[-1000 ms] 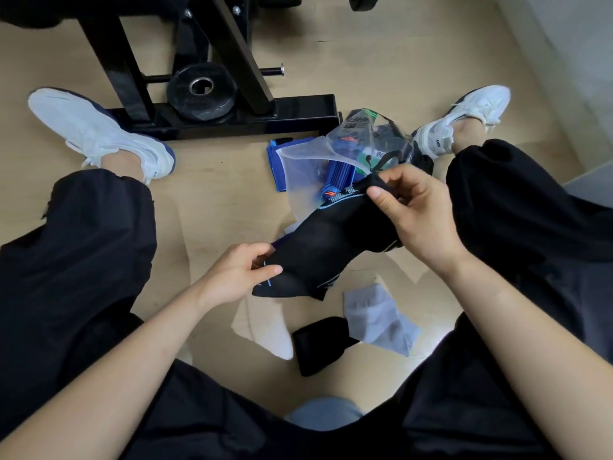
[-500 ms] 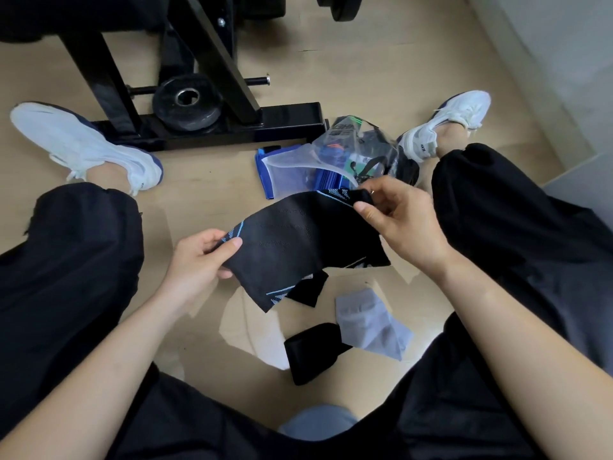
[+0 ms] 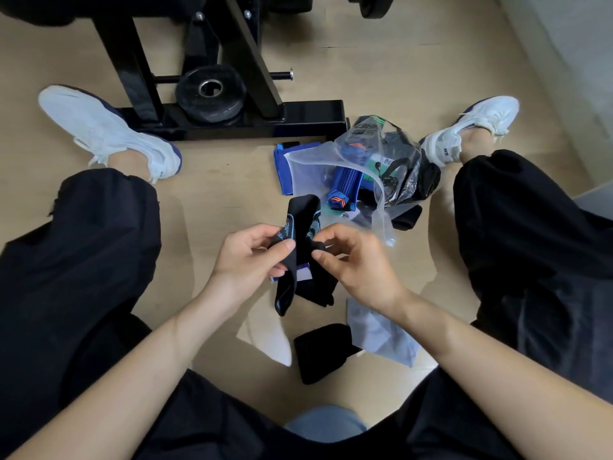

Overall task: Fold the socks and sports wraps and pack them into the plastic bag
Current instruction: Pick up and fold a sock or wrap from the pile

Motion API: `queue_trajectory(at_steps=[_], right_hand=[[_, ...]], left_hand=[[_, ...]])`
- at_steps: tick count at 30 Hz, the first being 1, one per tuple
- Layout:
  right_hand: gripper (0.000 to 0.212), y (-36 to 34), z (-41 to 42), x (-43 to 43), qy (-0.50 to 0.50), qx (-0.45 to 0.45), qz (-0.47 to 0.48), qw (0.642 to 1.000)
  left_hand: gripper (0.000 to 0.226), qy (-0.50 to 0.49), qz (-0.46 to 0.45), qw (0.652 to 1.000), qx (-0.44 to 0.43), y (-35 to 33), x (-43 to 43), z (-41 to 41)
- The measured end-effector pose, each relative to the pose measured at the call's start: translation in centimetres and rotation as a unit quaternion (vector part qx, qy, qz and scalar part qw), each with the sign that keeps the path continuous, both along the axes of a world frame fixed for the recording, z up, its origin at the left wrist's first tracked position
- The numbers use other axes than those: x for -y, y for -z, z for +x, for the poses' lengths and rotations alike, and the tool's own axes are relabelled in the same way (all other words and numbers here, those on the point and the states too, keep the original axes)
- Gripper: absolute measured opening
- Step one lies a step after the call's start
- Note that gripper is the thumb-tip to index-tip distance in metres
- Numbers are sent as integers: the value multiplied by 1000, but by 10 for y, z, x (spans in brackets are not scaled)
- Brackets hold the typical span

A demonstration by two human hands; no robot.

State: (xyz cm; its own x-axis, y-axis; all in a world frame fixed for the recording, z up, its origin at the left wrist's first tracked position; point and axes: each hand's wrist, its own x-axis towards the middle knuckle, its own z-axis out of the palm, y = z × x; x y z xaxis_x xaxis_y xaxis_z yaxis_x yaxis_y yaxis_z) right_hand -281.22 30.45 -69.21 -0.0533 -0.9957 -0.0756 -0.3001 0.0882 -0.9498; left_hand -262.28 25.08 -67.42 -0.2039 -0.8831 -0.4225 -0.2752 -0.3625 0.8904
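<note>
I hold a black sports wrap [image 3: 300, 224] with blue trim above the floor between my knees. My left hand [image 3: 252, 257] pinches its left edge between thumb and fingers. My right hand [image 3: 351, 260] pinches its right edge, and the wrap is bunched narrow between the two hands. The clear plastic bag [image 3: 374, 154] lies on the floor just beyond, with blue and orange rolled items inside. On the floor below my hands lie a black folded piece [image 3: 320, 351] and a grey sock [image 3: 381, 333].
A black weight bench frame [image 3: 232, 122] with a weight plate [image 3: 210, 92] stands at the far side. My white shoes [image 3: 109, 134] [image 3: 471, 127] and black trouser legs flank the floor patch. A blue cloth [image 3: 283, 171] lies beside the bag.
The wrap was stretched wide between my hands half a second ago. Both hands have come together, and the wrap now hangs bunched and folded between them.
</note>
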Motion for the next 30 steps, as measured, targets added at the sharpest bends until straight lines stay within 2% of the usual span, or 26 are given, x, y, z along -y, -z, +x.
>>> queue_trajectory(at_steps=[5,7,10,13,15,17,19,21,24,26,28,30], right_hand=[[10,2,8,-3,-8,33,7,999],[22,0,8,-4,3,48,22,999],[41,-2,7,-4,9,15,30,999],[35,-2,3,-3,22,-18,7,1000],[24,-1,-3,-1,17,-13,-3,1000],[19,-3,-11,0,-9,3,5,1000],[17,-7,-20,1,-45,21,17,999],[16,-11,-26,1,-84,36,25,996],[15,-17,-30,0,-120,54,27,991],[17,-21,-31,0,-127,65,21,990],[19,-22,-32,0,-116,66,16,991],[18,-22,-33,1,-93,37,13,995]], left_hand=[[27,11,3,999,-42,-5,-9,-5],[23,9,7,998,-66,-8,-11,-6],[18,17,12,995,-102,-14,-12,-6],[24,79,14,990,-117,-17,-13,-4],[30,110,-24,990,-85,-16,-12,-1],[31,101,-135,986,-11,-15,-7,5],[39,110,-267,955,74,-14,1,12],[56,166,-356,909,139,-14,10,18],[79,292,-353,866,203,-9,16,19],[70,324,-305,867,226,-3,16,17],[46,296,-254,891,231,-1,15,17],[23,268,-216,918,196,-1,15,18]])
